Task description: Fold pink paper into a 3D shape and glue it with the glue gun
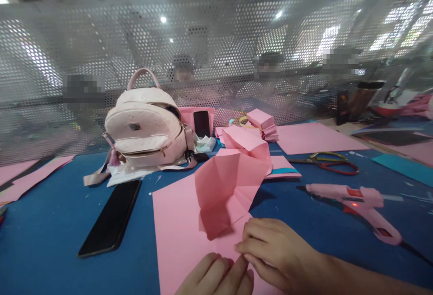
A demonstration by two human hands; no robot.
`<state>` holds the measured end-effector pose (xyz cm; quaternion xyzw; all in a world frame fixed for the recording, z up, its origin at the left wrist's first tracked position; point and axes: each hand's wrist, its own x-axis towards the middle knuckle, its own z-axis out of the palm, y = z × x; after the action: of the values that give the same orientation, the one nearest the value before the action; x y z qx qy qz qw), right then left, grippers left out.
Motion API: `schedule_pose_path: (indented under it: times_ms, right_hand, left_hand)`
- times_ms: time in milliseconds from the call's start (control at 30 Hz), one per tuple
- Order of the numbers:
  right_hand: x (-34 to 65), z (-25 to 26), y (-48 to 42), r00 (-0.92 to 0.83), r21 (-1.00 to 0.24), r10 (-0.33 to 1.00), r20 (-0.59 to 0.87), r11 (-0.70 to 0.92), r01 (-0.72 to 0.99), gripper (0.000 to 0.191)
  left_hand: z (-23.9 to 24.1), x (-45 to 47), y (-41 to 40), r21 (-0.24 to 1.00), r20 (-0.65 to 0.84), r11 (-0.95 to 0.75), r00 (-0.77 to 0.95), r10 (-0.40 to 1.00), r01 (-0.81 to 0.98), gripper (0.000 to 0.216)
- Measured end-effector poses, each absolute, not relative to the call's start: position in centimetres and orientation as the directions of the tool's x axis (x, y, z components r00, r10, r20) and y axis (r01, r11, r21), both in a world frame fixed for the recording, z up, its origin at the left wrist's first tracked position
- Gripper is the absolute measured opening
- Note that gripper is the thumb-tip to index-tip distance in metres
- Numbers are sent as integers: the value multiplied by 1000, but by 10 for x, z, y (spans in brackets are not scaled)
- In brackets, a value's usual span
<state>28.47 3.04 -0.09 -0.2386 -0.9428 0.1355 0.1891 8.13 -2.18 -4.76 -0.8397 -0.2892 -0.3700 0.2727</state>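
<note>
My left hand [216,277] is at the bottom edge of the view with its fingers curled closed. Close beside it, my right hand [275,250] is closed too, its thumb and fingertips pressed together. Both grip pink paper low at the front; their fingers hide the exact spot held. Just beyond them stands a creased, folded piece of pink paper [226,186], open like a pocket. Beneath it a flat pink sheet [176,223] lies on the blue table [43,250].
A pink glue gun [355,200] with a lit red light lies right, its cord trailing. Scissors [328,162] lie behind it. A black phone [111,218] lies left, near a cream backpack [145,128]. Folded pink pieces [262,123] are stacked behind. Blurred people appear beyond a perforated screen [223,47].
</note>
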Motion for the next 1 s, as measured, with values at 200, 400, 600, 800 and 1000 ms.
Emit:
schedule_pose_path:
  times_ms: [200, 400, 600, 800, 1000]
  right_hand:
    - [283, 9, 29, -771, -401, 526, 360, 833, 381, 27]
    - [278, 14, 28, -775, -472, 593, 220, 760, 447, 39]
    - [278, 15, 29, -788, -496, 599, 140, 731, 468, 41]
    - [278, 13, 29, -788, -483, 602, 130, 733, 479, 42]
    - [278, 15, 30, -792, -498, 602, 102, 720, 483, 41]
  left_hand:
    - [-34, 69, -25, -310, 661, -719, 685, 308, 622, 23]
    - [-27, 71, -28, -303, 652, -720, 687, 322, 625, 26]
    - [-24, 70, -30, -314, 637, -722, 701, 320, 616, 31]
    - [-31, 66, -31, -343, 579, -725, 742, 337, 597, 26]
    - [-28, 73, -29, -306, 701, -698, 649, 295, 647, 30]
